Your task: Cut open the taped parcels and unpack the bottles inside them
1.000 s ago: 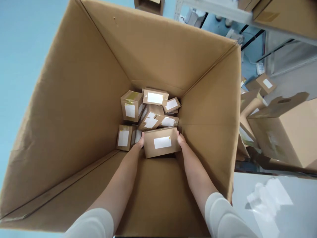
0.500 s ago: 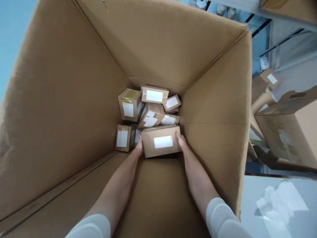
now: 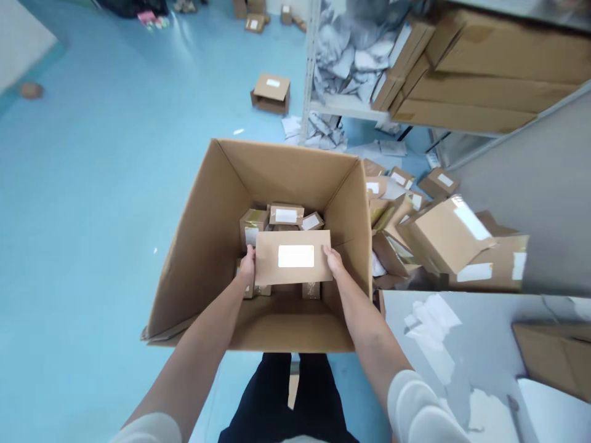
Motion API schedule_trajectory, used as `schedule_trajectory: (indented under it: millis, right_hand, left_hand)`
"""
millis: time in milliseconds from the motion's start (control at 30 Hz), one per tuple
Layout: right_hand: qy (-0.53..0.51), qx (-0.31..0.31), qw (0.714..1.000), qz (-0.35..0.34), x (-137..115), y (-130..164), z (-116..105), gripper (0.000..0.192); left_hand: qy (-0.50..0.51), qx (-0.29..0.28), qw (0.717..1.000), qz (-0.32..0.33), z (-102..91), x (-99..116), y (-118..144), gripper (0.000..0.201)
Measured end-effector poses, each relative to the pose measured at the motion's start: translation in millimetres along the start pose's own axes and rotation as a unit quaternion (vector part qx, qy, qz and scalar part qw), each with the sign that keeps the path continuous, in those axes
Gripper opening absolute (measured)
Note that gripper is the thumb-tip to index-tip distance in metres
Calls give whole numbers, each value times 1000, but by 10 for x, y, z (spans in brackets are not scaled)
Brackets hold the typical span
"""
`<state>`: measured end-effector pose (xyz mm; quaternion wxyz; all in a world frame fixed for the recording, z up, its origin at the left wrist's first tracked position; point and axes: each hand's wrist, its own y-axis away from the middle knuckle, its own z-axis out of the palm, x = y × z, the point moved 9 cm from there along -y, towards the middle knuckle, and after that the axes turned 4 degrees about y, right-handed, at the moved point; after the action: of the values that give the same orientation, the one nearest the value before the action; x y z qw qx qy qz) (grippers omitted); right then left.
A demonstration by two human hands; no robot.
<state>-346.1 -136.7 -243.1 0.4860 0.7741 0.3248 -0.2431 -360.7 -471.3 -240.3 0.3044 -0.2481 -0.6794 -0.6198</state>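
Note:
Between my two hands is a brown cardboard box (image 3: 293, 275) with a white label on its face. My left hand (image 3: 248, 264) grips its left end, and my right hand (image 3: 333, 261) grips the right end, thumb on the edge. The held box is over the inside of a large open carton (image 3: 198, 240). Below and behind it, smaller labelled boxes lie in the carton, among them a taped box (image 3: 253, 223) at the left and a box (image 3: 287, 215) at the back. The held box hides part of the pile.
Right of the carton, a grey table (image 3: 397, 320) bears white paper scraps. Loose boxes (image 3: 446, 234) are heaped behind it. A metal shelf (image 3: 351, 109) holds bags and flat cartons. An opened box (image 3: 272, 92) sits on the blue floor (image 3: 101, 184).
The held box has come up from the pile, higher in the large carton. My view has drawn back, so the floor, shelf and table show more. Both hands keep their grip.

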Motion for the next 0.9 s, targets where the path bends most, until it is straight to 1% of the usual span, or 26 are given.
schedule_trajectory:
  millis: [67,133,233,300,367,467,567,633,767,900]
  right_hand:
    - [-62,-7,998,6,-281,259,-114,52]
    - [-95,5,995,10,-552,531,-278,49]
    - [-98,69,993,-22,-978,967,-653,46]
    - [-101,105,988,-48,-1224,1287,-913,43]
    - [-114,119,984,-65,-1398,1621,-1133,45]
    - [-143,140,976,-85,-1521,2137,-1434,53]
    - [-191,144,965,-112,-1507,2604,-1658,54]
    - [-242,128,954,-121,-1413,2859,-1749,53]
    - [-354,109,924,-98,-1048,3275,-1871,56]
    - [-438,112,891,-52,-588,3643,-1929,60]
  left_hand:
    - [60,-20,997,33,-81,340,218,80]
    - [100,-44,991,76,-151,688,459,80]
    - [139,-91,974,152,-201,1200,914,80]
    - [155,-134,958,200,-184,1497,1279,80]
    - [161,-182,942,233,-123,1717,1650,80]
    - [158,-250,921,253,34,1897,2126,80]
    - [160,-294,910,245,224,1943,2443,82]
    - [159,-311,908,230,362,1933,2583,84]
    - [135,-345,909,193,686,1852,2775,85]
    - [88,-399,899,157,1092,1706,2875,84]
